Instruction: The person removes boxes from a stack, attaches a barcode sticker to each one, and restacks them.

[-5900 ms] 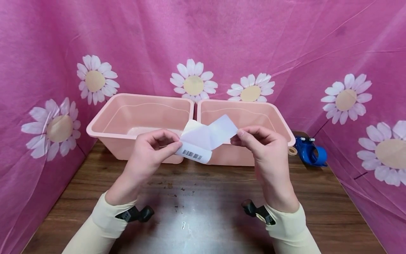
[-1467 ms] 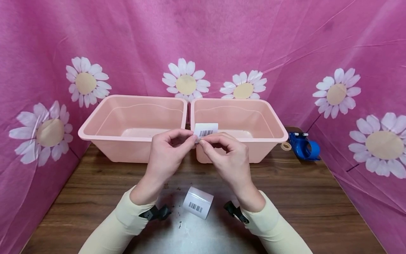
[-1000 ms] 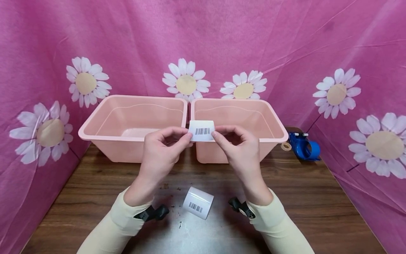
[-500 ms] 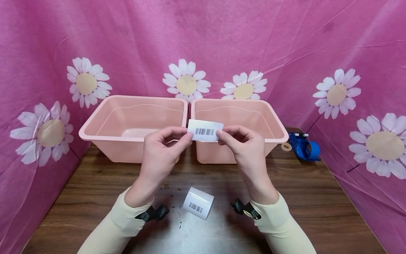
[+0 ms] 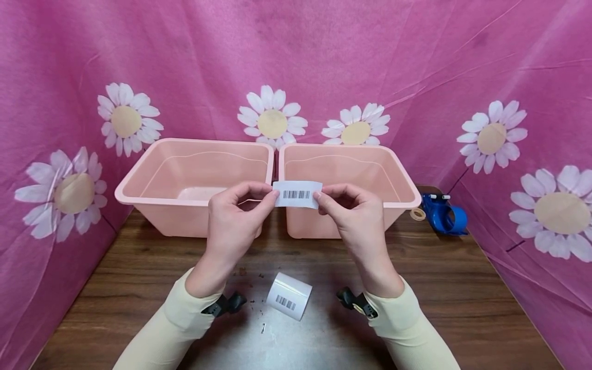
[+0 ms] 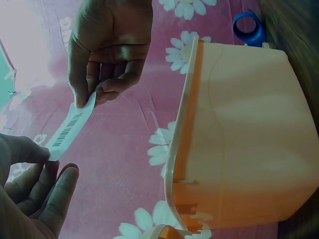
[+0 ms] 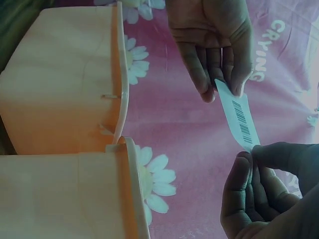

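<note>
A small white barcode label point(image 5: 297, 194) is stretched between both hands, in front of the right-hand pink bin. My left hand point(image 5: 236, 218) pinches its left end between thumb and fingers. At the other end, my right hand point(image 5: 358, 218) pinches the right edge the same way. Both wrist views show the label point(image 6: 70, 130) bowed slightly, its printed barcode side visible. On the table below, between the forearms, lies a curled white piece of label paper point(image 5: 289, 296) bearing another barcode.
Two pink bins, a left one point(image 5: 171, 218) and a right one point(image 5: 314, 223), stand side by side at the back. A blue tape dispenser point(image 5: 444, 215) and a tan ring point(image 5: 418, 214) sit right of them. Small dark specks dot the wooden table point(image 5: 416, 267).
The larger folded sheet held earlier is gone from the hands; a curled barcode piece lies on the table. The hands moved from close together to the label's two ends, which now appears flatter.
</note>
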The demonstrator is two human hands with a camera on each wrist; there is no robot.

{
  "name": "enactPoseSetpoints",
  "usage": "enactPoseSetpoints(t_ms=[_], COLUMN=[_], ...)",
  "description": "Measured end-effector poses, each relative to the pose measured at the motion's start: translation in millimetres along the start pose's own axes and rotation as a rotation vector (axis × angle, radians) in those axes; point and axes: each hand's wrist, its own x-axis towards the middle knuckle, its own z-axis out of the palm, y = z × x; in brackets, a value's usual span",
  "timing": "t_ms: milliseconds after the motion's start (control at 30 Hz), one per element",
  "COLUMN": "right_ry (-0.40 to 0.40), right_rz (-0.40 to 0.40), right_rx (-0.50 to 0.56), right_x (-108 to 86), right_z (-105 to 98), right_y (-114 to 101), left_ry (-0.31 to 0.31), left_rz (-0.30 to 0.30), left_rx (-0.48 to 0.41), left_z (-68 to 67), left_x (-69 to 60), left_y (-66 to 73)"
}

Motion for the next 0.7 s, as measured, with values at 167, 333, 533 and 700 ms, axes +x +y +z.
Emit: enactPoseSetpoints(t_ms=[167, 333, 533, 700], right_ry=[0.003, -0.010, -0.086, -0.159], right_rz=[-0.008, -0.006, 0.021, 0.021], right_rx=[-0.013, -0.040, -0.035, -0.052], right_x=[0.0, 1.6, 3.6, 0.4], right_z=[0.0, 1.7, 7.0, 11.9], right_y=[0.3, 0.4, 3.4, 9.4], left_ry=[0.000, -0.011, -0.003, -0.078], left_rz=[0.008, 0.010, 0.015, -0.038], left_rx=[0.030, 0.047, 0.094, 0.155], left_z=[-0.4, -2.8, -11.5, -24.4], left_x=[0.4, 2.2, 4.5, 4.1], left_y=[0.0, -1.4, -4.9, -12.1])
